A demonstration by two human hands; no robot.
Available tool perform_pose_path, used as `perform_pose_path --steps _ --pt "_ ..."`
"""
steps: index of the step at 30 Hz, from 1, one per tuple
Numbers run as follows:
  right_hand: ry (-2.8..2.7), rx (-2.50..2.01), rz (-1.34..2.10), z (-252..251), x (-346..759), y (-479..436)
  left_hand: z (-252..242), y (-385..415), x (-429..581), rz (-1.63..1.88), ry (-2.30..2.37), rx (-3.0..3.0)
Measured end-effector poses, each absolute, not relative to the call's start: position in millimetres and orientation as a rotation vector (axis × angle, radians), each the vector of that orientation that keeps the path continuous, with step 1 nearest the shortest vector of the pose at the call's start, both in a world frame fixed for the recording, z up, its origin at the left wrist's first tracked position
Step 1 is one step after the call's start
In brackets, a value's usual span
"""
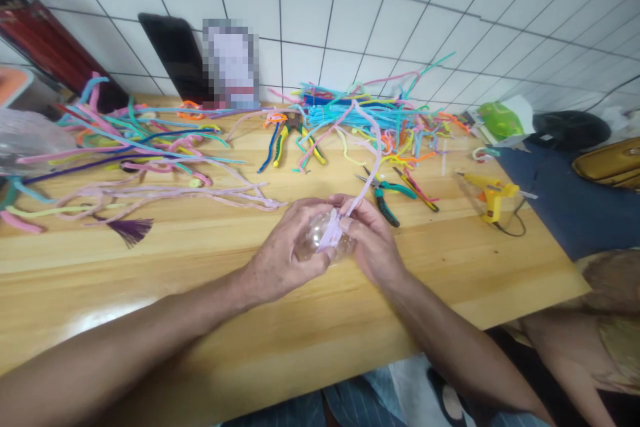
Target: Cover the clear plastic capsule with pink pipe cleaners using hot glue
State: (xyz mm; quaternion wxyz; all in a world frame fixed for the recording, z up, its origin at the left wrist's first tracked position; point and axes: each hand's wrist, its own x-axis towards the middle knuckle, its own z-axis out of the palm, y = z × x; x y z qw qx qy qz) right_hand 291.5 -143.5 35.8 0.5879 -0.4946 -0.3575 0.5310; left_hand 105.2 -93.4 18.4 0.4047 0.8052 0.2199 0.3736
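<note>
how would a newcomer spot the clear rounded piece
Find the wooden table, then the left hand and right hand meeting over it. The clear rounded piece between them is glossy with a lilac strip across, unlike the thin stems behind.

Ball [309, 239] ctr, over table [310, 327]; tassel [131, 231] L, glue gun [493, 197] R; pipe-cleaner pile [345, 117] behind, nr wall [310, 3].

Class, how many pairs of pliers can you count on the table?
2: yellow-handled pliers beside the blue stems, and teal-handled pliers just beyond the right hand. More may be hidden beneath those stems.
</note>
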Motion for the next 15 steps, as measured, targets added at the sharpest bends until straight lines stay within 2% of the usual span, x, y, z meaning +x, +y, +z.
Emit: perform_pose_path --steps 15 --pt "-0.787 -1.12 1.225 28.3 290.0 -141.2 15.7 -94.0 104.5 0.969 0.567 2.103"
